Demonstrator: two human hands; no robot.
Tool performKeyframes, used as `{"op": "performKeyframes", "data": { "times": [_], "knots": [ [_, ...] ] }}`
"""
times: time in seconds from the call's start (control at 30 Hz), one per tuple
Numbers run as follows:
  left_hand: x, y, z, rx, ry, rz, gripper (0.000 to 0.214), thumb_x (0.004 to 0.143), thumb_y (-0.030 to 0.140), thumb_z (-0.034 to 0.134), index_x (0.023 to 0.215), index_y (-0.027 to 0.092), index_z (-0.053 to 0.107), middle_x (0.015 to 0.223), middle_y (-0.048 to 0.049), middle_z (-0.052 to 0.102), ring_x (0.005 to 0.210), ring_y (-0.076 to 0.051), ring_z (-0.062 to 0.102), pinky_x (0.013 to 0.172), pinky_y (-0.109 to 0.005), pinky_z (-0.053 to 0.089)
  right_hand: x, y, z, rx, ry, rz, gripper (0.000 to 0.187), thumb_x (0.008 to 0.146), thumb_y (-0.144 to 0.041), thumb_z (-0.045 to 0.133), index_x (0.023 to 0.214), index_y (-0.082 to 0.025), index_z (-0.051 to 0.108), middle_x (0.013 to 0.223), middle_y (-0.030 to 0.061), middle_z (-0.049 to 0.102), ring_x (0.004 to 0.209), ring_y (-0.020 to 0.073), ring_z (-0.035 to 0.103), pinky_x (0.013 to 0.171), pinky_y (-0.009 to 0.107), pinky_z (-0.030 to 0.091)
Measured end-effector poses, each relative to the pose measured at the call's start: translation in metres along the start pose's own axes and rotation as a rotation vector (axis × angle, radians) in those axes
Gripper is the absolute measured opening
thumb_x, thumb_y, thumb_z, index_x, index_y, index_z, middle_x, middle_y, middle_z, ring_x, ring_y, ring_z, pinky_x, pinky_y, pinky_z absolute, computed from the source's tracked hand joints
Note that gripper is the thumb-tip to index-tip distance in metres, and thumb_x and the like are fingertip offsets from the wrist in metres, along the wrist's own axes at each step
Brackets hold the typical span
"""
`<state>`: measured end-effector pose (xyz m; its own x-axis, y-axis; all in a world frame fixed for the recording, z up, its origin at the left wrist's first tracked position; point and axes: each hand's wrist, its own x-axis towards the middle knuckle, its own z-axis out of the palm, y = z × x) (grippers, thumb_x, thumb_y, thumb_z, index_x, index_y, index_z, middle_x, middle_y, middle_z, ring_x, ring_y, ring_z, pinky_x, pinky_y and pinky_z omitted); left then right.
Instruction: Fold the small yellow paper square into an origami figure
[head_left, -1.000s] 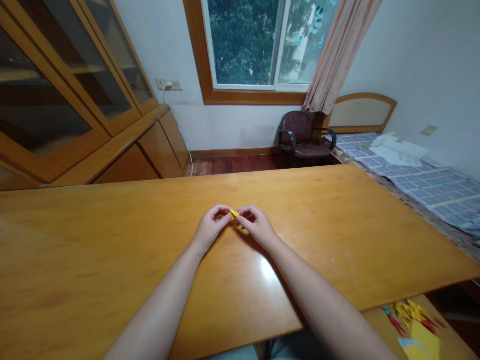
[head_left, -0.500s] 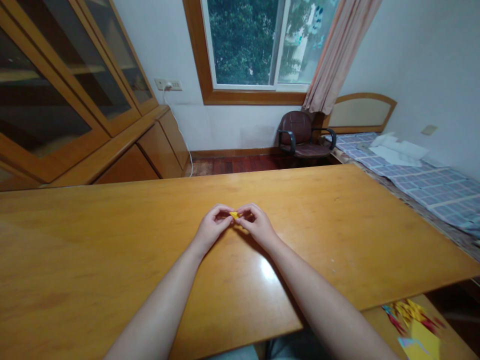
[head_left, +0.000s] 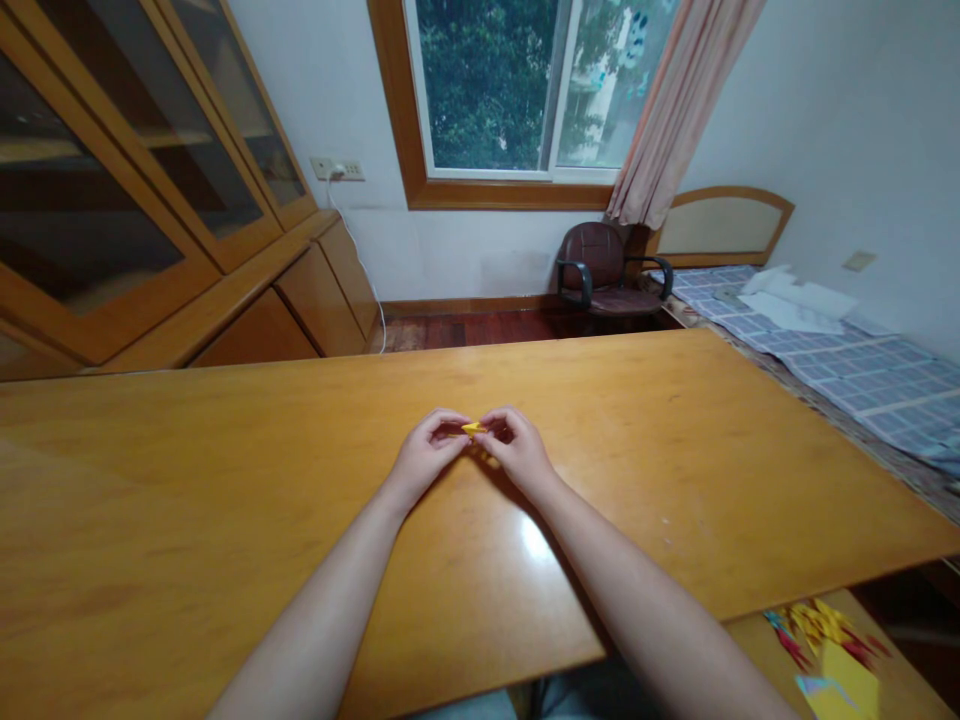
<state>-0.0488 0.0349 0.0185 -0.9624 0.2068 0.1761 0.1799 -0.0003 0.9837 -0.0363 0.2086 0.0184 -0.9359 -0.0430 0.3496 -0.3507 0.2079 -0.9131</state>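
Observation:
A small folded yellow paper piece (head_left: pixel 472 428) is pinched between the fingertips of both hands, a little above the wooden table (head_left: pixel 225 480). My left hand (head_left: pixel 426 452) is closed on its left end, thumb nearer me and fingers behind. From the right, my right hand (head_left: pixel 519 450) grips the other end in the same way. The fingertips cover much of the paper, so its exact folded shape cannot be made out. Shadows of the hands fall on the glossy tabletop beneath.
Low at the right, a lower surface holds several yellow and red folded paper pieces (head_left: pixel 817 625) and yellow paper sheets (head_left: pixel 855 680). Behind the table are an armchair (head_left: pixel 596 265), a bed (head_left: pixel 847 360) and a glass-door cabinet (head_left: pixel 202 240). A white cord (head_left: pixel 360 255) hangs from the wall socket.
The yellow paper has turned slightly between the fingers, and its visible part looks longer and more pointed. Both hands have shifted only a very little; the arms stay in place.

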Motion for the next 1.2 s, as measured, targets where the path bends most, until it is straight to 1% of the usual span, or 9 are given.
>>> {"op": "performKeyframes", "data": {
  "times": [0.13, 0.23, 0.43, 0.6, 0.73, 0.87, 0.93, 1.07, 1.2],
  "knots": [
    [-0.0008, 0.0009, 0.0006, -0.031, -0.008, -0.051, 0.031, 0.069, 0.032, 0.077, 0.093, 0.017, 0.064, 0.096, -0.0051, 0.065, 0.091, -0.019, 0.063, 0.088, -0.034, 0.052, -0.0007, -0.0016, 0.0001, -0.057, 0.009, -0.043, 0.008, 0.079, -0.02, 0.067, 0.086, -0.019, 0.063, 0.083, 0.002, 0.062, 0.074, 0.0148, 0.059, 0.068, 0.027, 0.048],
    [0.0, 0.0021, 0.0015, 0.009, 0.021, -0.036, 0.028, 0.07, 0.036, 0.076, 0.087, 0.017, 0.065, 0.09, -0.0044, 0.066, 0.087, -0.019, 0.063, 0.084, -0.033, 0.052, -0.001, -0.0024, 0.0005, -0.07, 0.005, -0.07, 0.006, 0.079, -0.019, 0.066, 0.085, -0.02, 0.064, 0.082, 0.0019, 0.061, 0.075, 0.015, 0.059, 0.069, 0.027, 0.048],
    [0.0009, 0.0077, 0.0007, 0.119, 0.056, 0.088, 0.02, 0.074, 0.036, 0.073, 0.079, 0.018, 0.067, 0.087, -0.0048, 0.065, 0.086, -0.018, 0.062, 0.082, -0.032, 0.052, -0.0021, -0.0023, -0.0011, -0.047, 0.015, -0.061, 0.01, 0.081, -0.025, 0.068, 0.089, -0.02, 0.065, 0.086, 0.0027, 0.06, 0.077, 0.0158, 0.06, 0.07, 0.029, 0.05],
    [0.0013, 0.0099, -0.0022, 0.236, 0.096, 0.21, 0.014, 0.078, 0.033, 0.07, 0.078, 0.019, 0.069, 0.087, -0.005, 0.065, 0.087, -0.018, 0.061, 0.081, -0.03, 0.05, -0.0008, 0.0017, -0.0013, 0.044, 0.035, -0.027, 0.016, 0.083, -0.029, 0.067, 0.098, -0.022, 0.068, 0.099, 0.0055, 0.057, 0.076, 0.0149, 0.06, 0.069, 0.029, 0.052],
    [0.001, 0.0103, -0.0015, 0.25, 0.092, 0.235, 0.012, 0.079, 0.031, 0.07, 0.075, 0.019, 0.069, 0.086, -0.0047, 0.063, 0.086, -0.017, 0.06, 0.076, -0.027, 0.05, 0.0003, 0.0018, -0.0011, 0.023, 0.023, -0.085, 0.006, 0.082, -0.023, 0.067, 0.085, -0.022, 0.072, 0.09, 0.0048, 0.058, 0.085, 0.0172, 0.059, 0.073, 0.029, 0.05],
    [-0.0011, 0.0081, 0.0009, 0.172, 0.076, 0.157, 0.014, 0.076, 0.031, 0.071, 0.083, 0.019, 0.069, 0.09, -0.0042, 0.061, 0.086, -0.017, 0.06, 0.077, -0.027, 0.051, -0.0011, -0.0017, -0.003, -0.038, 0.04, -0.113, 0.005, 0.082, -0.02, 0.067, 0.083, -0.022, 0.072, 0.082, 0.0034, 0.06, 0.078, 0.0166, 0.059, 0.069, 0.029, 0.048],
    [-0.0023, 0.007, 0.0018, 0.073, 0.063, 0.065, 0.022, 0.075, 0.034, 0.071, 0.09, 0.018, 0.067, 0.092, -0.0039, 0.062, 0.083, -0.017, 0.062, 0.075, -0.028, 0.052, -0.0021, -0.0028, -0.0039, -0.049, 0.032, -0.122, 0.007, 0.082, -0.019, 0.066, 0.082, -0.022, 0.072, 0.081, 0.0033, 0.063, 0.077, 0.0168, 0.06, 0.07, 0.029, 0.048],
    [-0.0036, 0.0075, 0.0022, -0.057, -0.015, -0.134, 0.033, 0.08, 0.045, 0.064, 0.096, 0.016, 0.064, 0.079, -0.003, 0.064, 0.066, -0.016, 0.063, 0.064, -0.028, 0.052, -0.0036, -0.0011, -0.0041, -0.059, 0.031, -0.159, 0.013, 0.082, -0.014, 0.063, 0.083, -0.023, 0.071, 0.083, 0.0034, 0.064, 0.079, 0.017, 0.061, 0.073, 0.03, 0.049],
    [-0.003, 0.0071, 0.0013, -0.114, -0.035, -0.166, 0.039, 0.075, 0.043, 0.071, 0.101, 0.016, 0.061, 0.081, -0.0026, 0.064, 0.069, -0.016, 0.065, 0.065, -0.028, 0.053, -0.0036, 0.002, -0.0033, -0.073, 0.022, -0.196, 0.015, 0.081, -0.012, 0.061, 0.084, -0.023, 0.071, 0.085, 0.0037, 0.065, 0.08, 0.017, 0.062, 0.073, 0.03, 0.05]
  ]
}}
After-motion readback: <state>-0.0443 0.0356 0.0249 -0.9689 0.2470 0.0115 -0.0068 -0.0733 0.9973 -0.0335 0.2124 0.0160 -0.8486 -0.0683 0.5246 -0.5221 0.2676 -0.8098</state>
